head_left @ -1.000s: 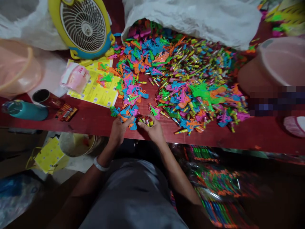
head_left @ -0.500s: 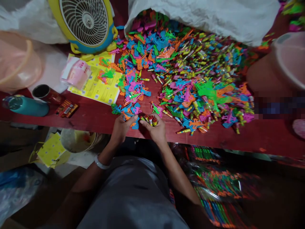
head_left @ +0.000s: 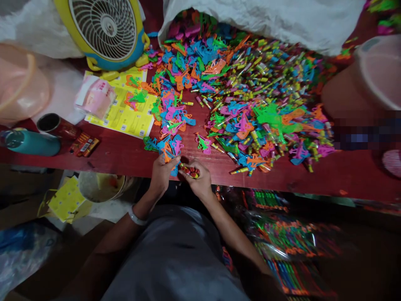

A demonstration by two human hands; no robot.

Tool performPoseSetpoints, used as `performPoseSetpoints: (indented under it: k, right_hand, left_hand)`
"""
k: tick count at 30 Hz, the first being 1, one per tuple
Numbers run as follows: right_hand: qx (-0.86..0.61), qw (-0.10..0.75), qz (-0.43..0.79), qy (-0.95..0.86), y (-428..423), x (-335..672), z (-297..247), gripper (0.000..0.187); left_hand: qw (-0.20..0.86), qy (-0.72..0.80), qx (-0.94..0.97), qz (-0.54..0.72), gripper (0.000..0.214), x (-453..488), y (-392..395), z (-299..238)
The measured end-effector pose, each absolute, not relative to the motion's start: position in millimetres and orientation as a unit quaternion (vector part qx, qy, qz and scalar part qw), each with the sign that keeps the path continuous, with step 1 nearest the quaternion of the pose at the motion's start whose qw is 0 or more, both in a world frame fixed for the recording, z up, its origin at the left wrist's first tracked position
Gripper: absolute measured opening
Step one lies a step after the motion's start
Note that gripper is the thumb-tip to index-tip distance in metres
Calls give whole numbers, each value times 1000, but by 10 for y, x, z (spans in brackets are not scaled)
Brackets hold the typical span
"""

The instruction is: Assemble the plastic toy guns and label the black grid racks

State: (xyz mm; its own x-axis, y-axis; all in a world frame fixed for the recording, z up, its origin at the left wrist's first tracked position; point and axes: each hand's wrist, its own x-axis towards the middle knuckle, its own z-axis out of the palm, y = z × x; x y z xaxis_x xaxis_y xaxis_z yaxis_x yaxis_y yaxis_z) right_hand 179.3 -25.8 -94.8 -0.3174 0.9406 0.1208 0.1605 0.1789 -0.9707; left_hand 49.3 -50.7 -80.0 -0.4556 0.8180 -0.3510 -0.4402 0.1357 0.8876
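My left hand (head_left: pixel 159 175) is closed on an orange plastic toy piece (head_left: pixel 168 157) near the table's front edge, with blue pieces touching it. Close beside it, my right hand (head_left: pixel 201 180) is wrapped round several small tubes (head_left: pixel 191 171) with red ends and yellow bands. The tubes' left ends point toward my left fingertips; whether they touch is unclear. Just beyond the hands lies a strip of flat toy pieces (head_left: pixel 171 125) in blue, pink, orange and green. A green and pink piece (head_left: pixel 203 144) rests by itself beyond my right hand.
A large heap of small tubes (head_left: pixel 266 75) and toy pieces spreads under a white sack (head_left: pixel 266 21). To the left stand a fan (head_left: pixel 108 27), yellow printed sheets (head_left: pixel 134 121), a tissue pack (head_left: pixel 97 98), a mug (head_left: pixel 52 123) and a teal bottle (head_left: pixel 34 142). A pink bucket (head_left: pixel 344 92) is at right.
My right hand has moved down and left with the tubes, tilting them so their red ends face more toward me. My left hand stays on its piece. The view has shifted slightly.
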Motion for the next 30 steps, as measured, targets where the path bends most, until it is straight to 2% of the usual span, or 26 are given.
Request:
performPoseSetpoints:
  k: [4, 6, 10, 12, 13, 15, 17, 20, 23, 26, 30]
  right_hand:
    - [-469, 375, 476, -642, -140, 1927, -914, 35]
    - [-514, 404, 418, -631, 75, 2067, -829, 34]
    - [-559, 568, 150, -586, 626, 2436, -621, 27]
    - [-533, 586, 62, -608, 783, 2518, -595, 19]
    - [-519, 568, 62, -636, 811, 2497, -619, 15]
    - [-494, 493, 137, -703, 790, 2320, -735, 10]
    - [-474, 395, 249, -747, 738, 2015, -899, 16]
    - [-481, 295, 366, -740, 748, 1561, -1094, 22]
    - [-497, 217, 403, -737, 854, 1379, -1148, 11]
    - [-504, 207, 400, -737, 898, 1511, -1128, 17]
    - [-507, 231, 479, -678, 768, 1855, -1083, 26]
  left_hand:
    - [514, 583, 239, 582, 32, 495, -402, -762]
    - [486, 598, 316, 554, 32, 470, -312, -778]
    - [255, 704, 463, 475, 28, 372, -218, -963]
    - [156, 745, 505, 408, 27, 334, -241, -1093]
    - [130, 755, 522, 376, 26, 322, -264, -1150]
    - [110, 763, 546, 327, 22, 313, -313, -1233]
    - [110, 765, 559, 301, 19, 309, -347, -1265]
    - [123, 755, 573, 293, 16, 292, -364, -1243]
    - [140, 741, 583, 302, 17, 266, -374, -1200]
    - [150, 734, 577, 324, 19, 251, -409, -1179]
    - [158, 739, 538, 374, 22, 260, -452, -1164]
